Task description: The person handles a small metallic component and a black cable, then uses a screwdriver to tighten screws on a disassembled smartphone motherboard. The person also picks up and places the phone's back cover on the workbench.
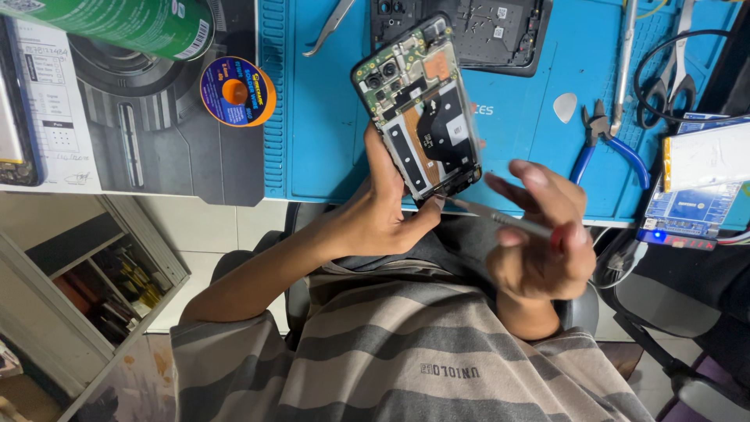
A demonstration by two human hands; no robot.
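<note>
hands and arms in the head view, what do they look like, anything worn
Both hands are bare: no gloves, rings or watch show on the left hand or the right hand. The forearms are uncovered; short, loose sleeves of a grey and beige striped shirt end near the elbows.

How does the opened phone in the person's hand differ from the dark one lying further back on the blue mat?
The held phone is gripped tilted in the left hand; the dark phone body lies flat on the blue mat. The held one shows copper and green parts; the other looks mostly black. Both have their backs off.
</note>
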